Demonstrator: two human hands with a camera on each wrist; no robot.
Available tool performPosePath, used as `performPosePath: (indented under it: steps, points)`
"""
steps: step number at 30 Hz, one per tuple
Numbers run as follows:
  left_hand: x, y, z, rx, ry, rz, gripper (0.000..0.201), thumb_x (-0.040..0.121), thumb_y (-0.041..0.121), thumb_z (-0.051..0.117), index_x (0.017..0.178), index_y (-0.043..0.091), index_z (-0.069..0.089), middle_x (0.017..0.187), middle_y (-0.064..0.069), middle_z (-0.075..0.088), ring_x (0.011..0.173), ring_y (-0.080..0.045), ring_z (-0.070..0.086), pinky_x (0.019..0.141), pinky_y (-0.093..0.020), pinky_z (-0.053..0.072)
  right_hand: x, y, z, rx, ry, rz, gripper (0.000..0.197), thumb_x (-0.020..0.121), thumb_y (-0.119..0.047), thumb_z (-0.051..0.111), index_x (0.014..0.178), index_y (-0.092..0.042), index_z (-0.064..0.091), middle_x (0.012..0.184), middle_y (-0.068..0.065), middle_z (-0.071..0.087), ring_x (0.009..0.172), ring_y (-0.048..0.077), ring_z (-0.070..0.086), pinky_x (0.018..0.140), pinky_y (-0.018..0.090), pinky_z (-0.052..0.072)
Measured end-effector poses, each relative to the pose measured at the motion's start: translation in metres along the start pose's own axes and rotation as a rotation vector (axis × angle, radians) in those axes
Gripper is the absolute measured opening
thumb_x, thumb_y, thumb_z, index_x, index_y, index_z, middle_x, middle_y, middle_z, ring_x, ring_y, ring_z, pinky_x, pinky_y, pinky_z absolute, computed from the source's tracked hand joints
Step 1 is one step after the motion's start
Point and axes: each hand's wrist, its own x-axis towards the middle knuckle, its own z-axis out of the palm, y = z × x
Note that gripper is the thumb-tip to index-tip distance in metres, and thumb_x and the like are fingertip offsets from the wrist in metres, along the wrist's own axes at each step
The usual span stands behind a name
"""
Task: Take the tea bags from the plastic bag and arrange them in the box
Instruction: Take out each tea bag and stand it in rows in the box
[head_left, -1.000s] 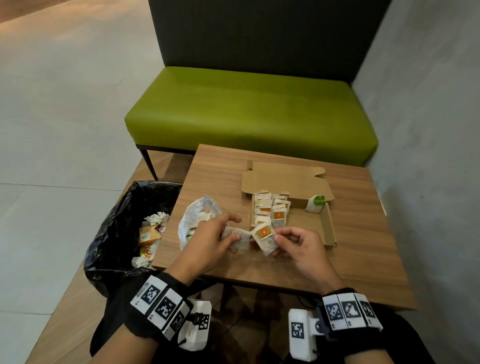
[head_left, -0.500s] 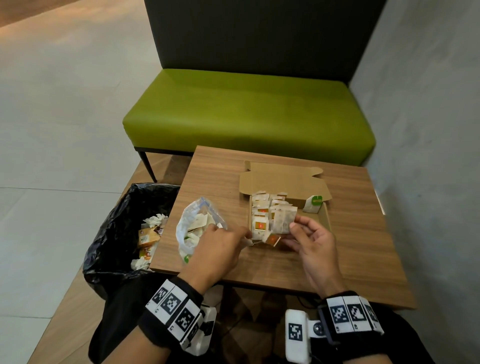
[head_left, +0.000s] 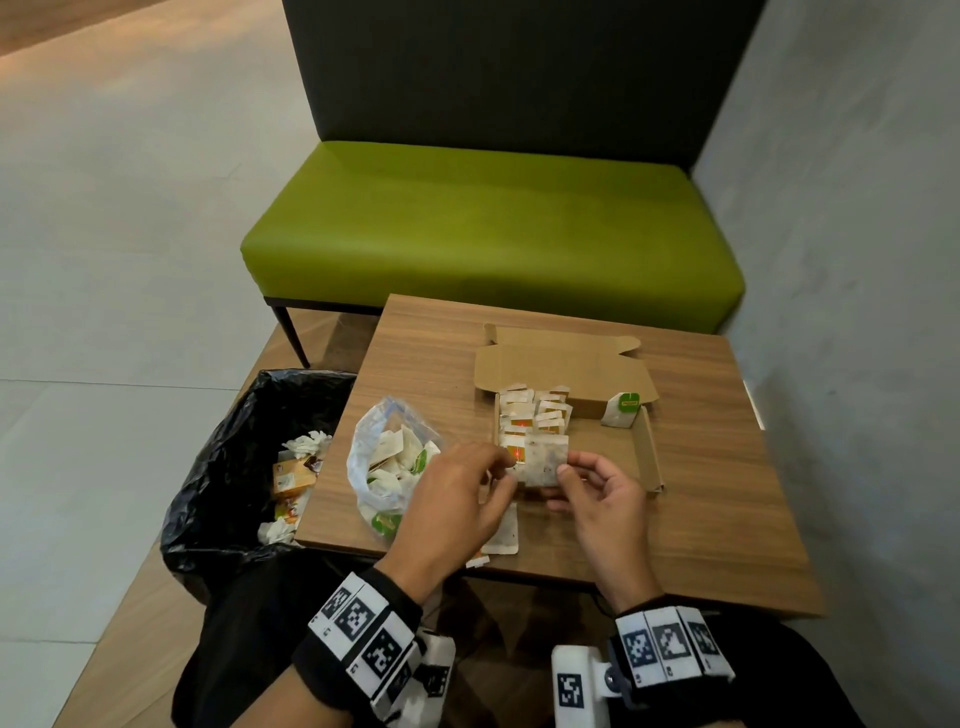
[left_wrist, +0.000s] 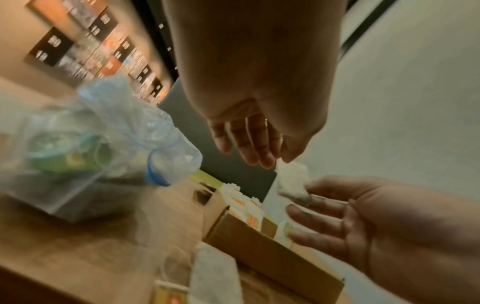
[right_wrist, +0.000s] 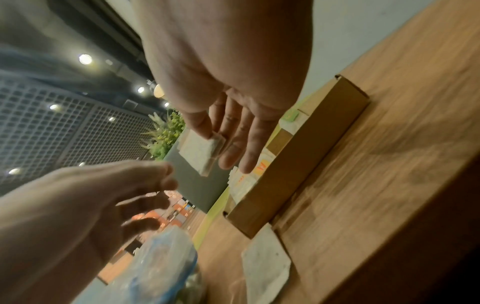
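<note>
A tea bag (head_left: 543, 460) was held above the near end of the box (head_left: 649, 457), pinched at its right edge between the thumb and fingers of the right hand (head_left: 602, 499). The left hand (head_left: 457, 499) hovered just left of it with fingers loosely extended, grasping nothing; the head view leaves unclear whether its fingertips touched the bag, while the left wrist view shows a small gap. Inside the box, more tea bags (head_left: 532, 413) stood in rows along the left side, and one green-tagged bag (head_left: 622, 410) leaned at the far right corner, against the opened lid (head_left: 561, 364). A loose tea bag (head_left: 504, 530) lay flat on the table (head_left: 701, 519), near of the box and partly under the left hand. The plastic bag (head_left: 387, 457), still holding tea bags, lay on the table's left part, close to the left hand. A bin (head_left: 218, 467) lined in black stood on the floor left of the table; a green bench (head_left: 493, 228) stood beyond it.
</note>
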Motion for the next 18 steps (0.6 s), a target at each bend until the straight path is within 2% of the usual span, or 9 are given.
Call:
performPosePath:
  steps: [3,6,8,9,11,13,15,17,18]
  points:
    - [0.003,0.009,0.004,-0.237,-0.039,-0.158,0.024,0.093,0.036,0.063,0.113,0.024,0.065,0.095,0.015,0.068,0.085,0.002,0.062,0.071,-0.013,0.050,-0.007,0.001,0.011,-0.093,-0.014,-0.124,0.023,0.091,-0.006,0.067,0.095,-0.029,0.069,0.092,-0.004,0.075,0.087,0.010,0.073,0.070,0.024,0.059]
    - [0.004,0.010,0.010,-0.422,-0.053,-0.245,0.023,0.093,0.034,0.065,0.112,0.022,0.066,0.096,0.010,0.072,0.087,0.002,0.067,0.077,-0.021,0.056,-0.013,0.001,0.019,-0.285,-0.022,-0.295,0.013,0.089,-0.020,0.068,0.097,-0.029,0.071,0.096,-0.010,0.071,0.091,0.005,0.069,0.074,0.026,0.059]
    - [0.004,0.009,0.013,-0.524,-0.030,-0.263,0.014,0.095,0.027,0.063,0.104,0.018,0.068,0.089,0.006,0.073,0.085,-0.003,0.069,0.077,-0.026,0.058,-0.014,0.002,0.021,-0.379,-0.067,-0.365,0.021,0.088,-0.034,0.065,0.104,-0.024,0.073,0.103,-0.014,0.065,0.097,0.005,0.064,0.074,0.025,0.058]
    - [0.004,0.007,0.013,-0.548,-0.012,-0.274,0.011,0.096,0.024,0.062,0.100,0.017,0.069,0.087,0.004,0.074,0.085,-0.006,0.070,0.077,-0.029,0.058,-0.014,0.003,0.021,-0.395,-0.091,-0.373,0.026,0.087,-0.036,0.064,0.106,-0.021,0.073,0.104,-0.014,0.062,0.098,0.006,0.063,0.074,0.024,0.057]
    - [0.004,0.003,0.012,-0.582,0.003,-0.299,0.012,0.097,0.022,0.060,0.097,0.018,0.070,0.087,0.002,0.074,0.086,-0.010,0.071,0.078,-0.031,0.058,-0.013,0.002,0.021,-0.375,-0.126,-0.377,0.024,0.087,-0.030,0.068,0.108,-0.018,0.075,0.105,-0.012,0.062,0.099,0.007,0.063,0.074,0.021,0.056]
    - [0.004,0.000,0.010,-0.576,-0.014,-0.303,0.015,0.098,0.023,0.058,0.091,0.022,0.070,0.080,0.008,0.072,0.079,-0.005,0.069,0.072,-0.023,0.055,-0.012,-0.001,0.017,-0.277,-0.098,-0.332,0.012,0.087,-0.016,0.072,0.099,-0.019,0.075,0.101,-0.010,0.066,0.095,0.005,0.065,0.076,0.022,0.057]
    - [0.004,0.000,0.008,-0.532,-0.031,-0.300,0.021,0.099,0.022,0.057,0.081,0.027,0.067,0.068,0.018,0.067,0.068,0.002,0.062,0.062,-0.014,0.046,-0.008,-0.003,0.012,-0.170,-0.004,-0.255,0.008,0.088,-0.015,0.072,0.091,-0.021,0.074,0.094,-0.005,0.071,0.089,0.007,0.068,0.075,0.028,0.059]
    - [0.004,0.001,0.007,-0.491,-0.061,-0.276,0.025,0.099,0.019,0.057,0.077,0.032,0.063,0.063,0.025,0.063,0.064,0.006,0.058,0.059,-0.009,0.041,-0.001,-0.006,0.009,-0.110,0.053,-0.185,0.005,0.089,-0.023,0.071,0.093,-0.024,0.073,0.093,-0.004,0.074,0.088,0.011,0.070,0.074,0.037,0.061]
    - [0.004,0.002,0.007,-0.481,-0.080,-0.255,0.025,0.099,0.018,0.057,0.079,0.032,0.063,0.064,0.025,0.063,0.064,0.006,0.058,0.059,-0.009,0.041,0.003,-0.008,0.008,-0.103,0.038,-0.154,0.008,0.089,-0.025,0.071,0.096,-0.025,0.073,0.094,-0.005,0.075,0.088,0.014,0.070,0.073,0.039,0.061]
